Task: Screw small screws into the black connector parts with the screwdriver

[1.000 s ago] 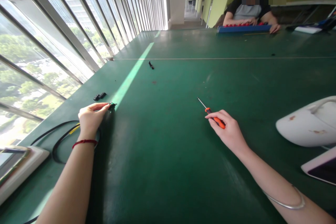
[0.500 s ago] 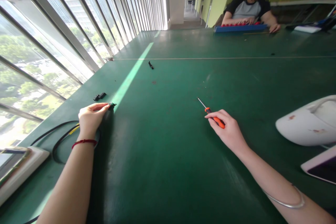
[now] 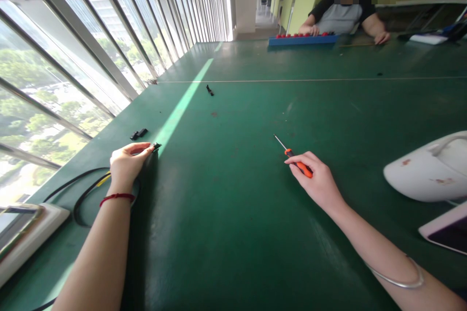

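Note:
My left hand (image 3: 128,161) is closed in a pinch over the left side of the green table. From its fingertips sticks out a small dark part (image 3: 156,146), too small to make out in detail. Just beyond that hand lie two small black pieces (image 3: 138,133). Looped near the left wrist is a black cable (image 3: 87,175) with a yellow tag; the forearm hides some of it. On the right, my right hand (image 3: 316,175) grips a screwdriver (image 3: 302,169) by its orange and black handle. The thin metal shaft points forward and left, away from me.
Another small black piece (image 3: 209,90) lies farther up the table (image 3: 226,214). At the right edge are a white rounded object (image 3: 419,175) and a dark-screened device (image 3: 450,233). A white-framed device (image 3: 36,238) sits lower left. Across the table, a person handles a blue tray (image 3: 302,41) with red pieces.
The blue tray and the other person's hand on it have shifted left. The part in my left hand has turned slightly. My right hand and the screwdriver have stayed put.

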`<state>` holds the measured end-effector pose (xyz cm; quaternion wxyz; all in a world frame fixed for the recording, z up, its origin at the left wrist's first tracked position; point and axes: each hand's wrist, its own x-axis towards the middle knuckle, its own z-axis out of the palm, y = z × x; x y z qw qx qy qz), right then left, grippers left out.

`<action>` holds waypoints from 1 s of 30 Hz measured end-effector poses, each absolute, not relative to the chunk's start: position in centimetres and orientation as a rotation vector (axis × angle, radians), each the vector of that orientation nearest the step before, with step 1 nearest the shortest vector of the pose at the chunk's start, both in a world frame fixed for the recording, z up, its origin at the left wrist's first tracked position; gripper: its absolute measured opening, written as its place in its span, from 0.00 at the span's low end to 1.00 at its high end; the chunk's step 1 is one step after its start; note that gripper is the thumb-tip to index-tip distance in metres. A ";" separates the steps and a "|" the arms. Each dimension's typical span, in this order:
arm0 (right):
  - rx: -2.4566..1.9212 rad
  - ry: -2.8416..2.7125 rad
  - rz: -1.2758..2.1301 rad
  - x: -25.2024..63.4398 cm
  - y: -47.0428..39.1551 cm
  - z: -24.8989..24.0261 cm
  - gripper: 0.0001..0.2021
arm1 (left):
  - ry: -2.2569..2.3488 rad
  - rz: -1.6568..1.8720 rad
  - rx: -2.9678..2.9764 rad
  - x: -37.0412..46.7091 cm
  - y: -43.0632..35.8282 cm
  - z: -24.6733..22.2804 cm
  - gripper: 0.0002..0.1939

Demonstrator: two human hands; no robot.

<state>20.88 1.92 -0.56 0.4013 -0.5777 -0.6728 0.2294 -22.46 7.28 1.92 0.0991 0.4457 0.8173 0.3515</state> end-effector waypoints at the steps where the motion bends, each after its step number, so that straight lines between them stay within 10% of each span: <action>1: -1.459 -1.699 0.581 20.9 1.9 -0.6 0.07 | 2.414 1.048 1.333 -22.6 7.3 1.8 0.17; 9: -1.447 -1.680 0.586 20.7 1.9 -0.4 0.07 | 2.601 0.936 1.609 -20.8 7.3 2.5 0.14; 19: -1.359 -1.600 0.463 20.4 1.7 -0.2 0.10 | 1.379 1.015 1.780 -4.0 8.5 1.7 0.10; 30: -1.322 -1.219 0.175 17.8 -0.4 0.4 0.03 | 1.264 1.009 1.984 0.6 6.1 0.1 0.08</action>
